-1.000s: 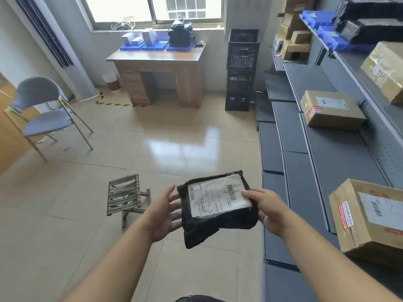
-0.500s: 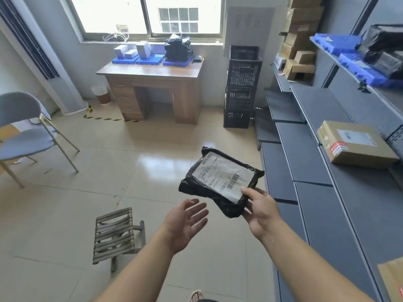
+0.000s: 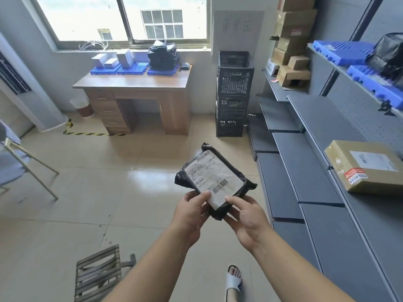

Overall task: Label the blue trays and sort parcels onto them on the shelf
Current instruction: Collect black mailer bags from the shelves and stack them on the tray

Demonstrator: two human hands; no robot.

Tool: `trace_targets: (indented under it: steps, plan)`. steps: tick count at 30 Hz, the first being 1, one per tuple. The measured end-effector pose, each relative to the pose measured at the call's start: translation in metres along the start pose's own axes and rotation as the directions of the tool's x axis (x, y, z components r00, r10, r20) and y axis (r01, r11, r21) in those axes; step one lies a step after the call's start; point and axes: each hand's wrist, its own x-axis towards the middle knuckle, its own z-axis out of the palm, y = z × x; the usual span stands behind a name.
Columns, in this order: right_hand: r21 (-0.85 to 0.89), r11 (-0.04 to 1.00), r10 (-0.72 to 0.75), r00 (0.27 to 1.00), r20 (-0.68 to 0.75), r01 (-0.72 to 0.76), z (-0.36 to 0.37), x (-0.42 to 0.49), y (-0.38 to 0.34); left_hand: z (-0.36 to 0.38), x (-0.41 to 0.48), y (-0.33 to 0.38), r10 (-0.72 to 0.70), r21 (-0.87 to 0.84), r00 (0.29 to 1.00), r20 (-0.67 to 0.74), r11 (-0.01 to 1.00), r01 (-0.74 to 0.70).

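A black plastic parcel (image 3: 214, 177) with a white shipping label is held in front of me above the floor. My left hand (image 3: 192, 212) pinches its near left corner, thumb on the label. My right hand (image 3: 246, 219) grips the near right corner from below, thumb on top. Blue trays (image 3: 344, 52) lie on the upper shelf at right, one bearing a black bag (image 3: 388, 55). More blue trays (image 3: 130, 69) sit on the wooden desk (image 3: 135, 83) under the window, with white boxes and a black bag on them.
Grey shelves (image 3: 309, 171) run along the right wall; a cardboard box (image 3: 366, 168) lies on the middle one. Stacked black crates (image 3: 234, 92) stand beside the desk, cardboard boxes (image 3: 292, 44) behind them. A slatted stool (image 3: 98, 273) is near left, a folding chair (image 3: 19, 162) far left.
My left hand has come back onto the parcel, which was held by the right hand alone half a second ago. The view has tilted up and turned a little toward the window.
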Motion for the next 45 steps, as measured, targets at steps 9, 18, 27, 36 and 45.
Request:
trace_targets:
  steps: [9, 18, 27, 36, 45]
  plan:
    - [-0.007, 0.998, -0.061, 0.998, 0.020, 0.061, 0.008, 0.134, -0.107, 0.074, 0.121, 0.080, 0.123, 0.053, 0.992, -0.041, 0.991, -0.120]
    - [-0.252, 0.960, -0.114, 0.992, 0.051, 0.123, 0.045, 0.256, -0.187, 0.113, 0.229, 0.137, 0.146, 0.093, 0.989, -0.002, 0.985, -0.145]
    - [-0.273, 0.927, -0.289, 0.953, -0.092, 0.255, 0.096, 0.359, -0.247, 0.165, 0.356, 0.234, 0.175, 0.189, 0.973, 0.153, 0.961, -0.203]
    - [-0.188, 0.895, -0.443, 0.856, -0.266, 0.405, 0.117, 0.399, -0.309, 0.244, 0.442, 0.304, 0.130, 0.281, 0.902, 0.412, 0.923, -0.262]
    - [-0.171, 0.829, -0.545, 0.696, -0.467, 0.533, 0.057, 0.406, -0.376, 0.370, 0.479, 0.285, -0.003, 0.355, 0.792, 0.610, 0.895, -0.271]
